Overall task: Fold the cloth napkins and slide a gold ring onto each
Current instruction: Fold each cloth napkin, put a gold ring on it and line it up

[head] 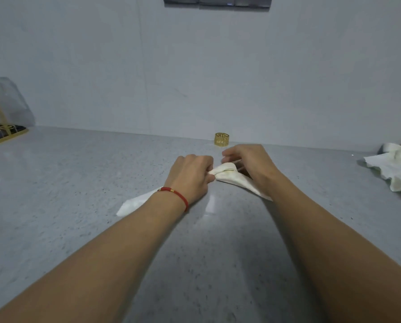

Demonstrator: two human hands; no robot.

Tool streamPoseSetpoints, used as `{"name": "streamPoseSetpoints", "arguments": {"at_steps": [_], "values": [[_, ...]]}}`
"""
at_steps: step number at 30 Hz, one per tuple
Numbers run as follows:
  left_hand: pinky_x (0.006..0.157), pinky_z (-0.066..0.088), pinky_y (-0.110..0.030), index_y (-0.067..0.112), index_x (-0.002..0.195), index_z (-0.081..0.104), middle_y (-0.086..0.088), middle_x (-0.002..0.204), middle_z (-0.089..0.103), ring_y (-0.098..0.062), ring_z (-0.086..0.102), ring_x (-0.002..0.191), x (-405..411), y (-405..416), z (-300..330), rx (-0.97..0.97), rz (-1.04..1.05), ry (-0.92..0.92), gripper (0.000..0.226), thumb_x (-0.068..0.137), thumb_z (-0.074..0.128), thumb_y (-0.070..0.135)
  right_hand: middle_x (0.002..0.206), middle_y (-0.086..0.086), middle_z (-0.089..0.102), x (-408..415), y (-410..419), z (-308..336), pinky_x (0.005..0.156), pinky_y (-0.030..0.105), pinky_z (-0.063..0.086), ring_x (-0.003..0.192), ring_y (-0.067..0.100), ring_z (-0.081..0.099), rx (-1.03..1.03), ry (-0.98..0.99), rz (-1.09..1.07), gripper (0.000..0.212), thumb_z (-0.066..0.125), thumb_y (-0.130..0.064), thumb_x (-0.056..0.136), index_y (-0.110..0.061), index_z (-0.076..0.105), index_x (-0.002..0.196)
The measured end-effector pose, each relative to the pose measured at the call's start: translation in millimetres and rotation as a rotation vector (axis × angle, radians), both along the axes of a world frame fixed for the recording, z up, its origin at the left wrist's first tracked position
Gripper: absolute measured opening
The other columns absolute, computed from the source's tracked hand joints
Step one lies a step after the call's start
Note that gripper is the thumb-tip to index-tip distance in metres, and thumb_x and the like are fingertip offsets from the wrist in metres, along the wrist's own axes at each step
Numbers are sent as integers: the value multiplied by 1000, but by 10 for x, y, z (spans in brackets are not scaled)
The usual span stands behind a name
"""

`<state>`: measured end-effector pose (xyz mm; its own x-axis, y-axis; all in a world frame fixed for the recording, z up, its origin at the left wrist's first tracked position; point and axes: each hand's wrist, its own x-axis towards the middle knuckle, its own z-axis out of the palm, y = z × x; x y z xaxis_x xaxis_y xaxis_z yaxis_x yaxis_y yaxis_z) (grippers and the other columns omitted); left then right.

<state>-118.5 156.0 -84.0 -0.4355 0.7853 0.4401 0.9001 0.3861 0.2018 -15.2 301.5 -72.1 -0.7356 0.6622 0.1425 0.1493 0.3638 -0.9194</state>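
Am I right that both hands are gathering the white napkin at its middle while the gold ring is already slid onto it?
Not quite. In the head view both hands, left and right, do grip the white napkin at its middle, but the gold ring is not on it: it stands apart on the countertop, beyond the hands near the wall.

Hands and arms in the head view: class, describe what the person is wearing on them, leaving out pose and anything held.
Both forearms are bare, with no sleeves or gloves in view. The left hand has a thin red cord bracelet with a small gold bead at its wrist. The right hand shows no visible jewellery.
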Motion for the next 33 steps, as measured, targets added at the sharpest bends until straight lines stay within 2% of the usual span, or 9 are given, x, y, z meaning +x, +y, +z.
{"name": "streamPoseSetpoints", "arguments": {"at_steps": [3,7,12,14,17,21,26,31,33], "values": [[69,26,-32,22,83,46,5,79,52,-22,50,79,-43,104,-50,29,21,79,19,94,61,25,92,1,77,-374,331,-91,82,33,59,84,17,73,127,-95,-249,26,57,-20,94,-22,73,114],[74,24,-31,22,89,38,5,80,47,-19,38,75,-50,169,-98,32,62,145,20,96,57,21,128,4,64,-849,509,-45,90,38,50,110,29,62,494,-403,-252,53,51,-24,95,-37,47,146],[74,24,-33,19,90,32,2,82,50,-21,37,75,-1,178,-104,8,64,167,26,92,57,11,108,8,64,-1124,588,14,74,36,45,91,30,60,622,-593,-284,25,50,-34,99,-18,63,114],[75,23,-33,19,90,33,1,85,52,-21,37,78,-12,180,-110,10,58,124,27,90,57,8,107,8,66,-1055,601,28,74,35,47,93,30,63,598,-550,-310,17,58,-31,96,-19,65,105],[75,23,-34,20,90,34,3,86,47,-19,36,81,-24,174,-128,32,55,81,30,88,59,3,101,4,69,-677,549,106,68,30,43,83,23,62,481,-284,-349,11,67,-31,92,-24,66,84],[73,23,-34,21,87,34,4,82,45,-19,36,80,11,128,-133,70,49,60,33,85,60,0,97,5,72,271,270,249,69,27,43,86,19,66,342,34,-480,16,71,-32,91,-19,71,82],[70,23,-34,20,86,34,4,78,44,-21,39,79,159,-25,-90,98,66,58,38,78,57,-8,75,-1,75,1396,-81,97,74,38,48,76,18,67,114,89,-623,31,71,-41,90,-14,73,74],[63,27,-32,20,77,34,4,64,38,-20,33,66,222,-192,-110,256,61,75,53,62,65,-20,92,-3,75,1655,-62,-213,92,46,57,91,20,71,-62,140,-636,22,79,-41,84,-24,70,96],[60,29,-31,20,75,35,1,60,40,-20,32,63,217,-235,-98,290,56,70,57,56,66,-23,99,-4,74,1636,-47,-239,96,46,56,96,18,71,-107,147,-600,33,84,-38,80,-29,62,104]]}}
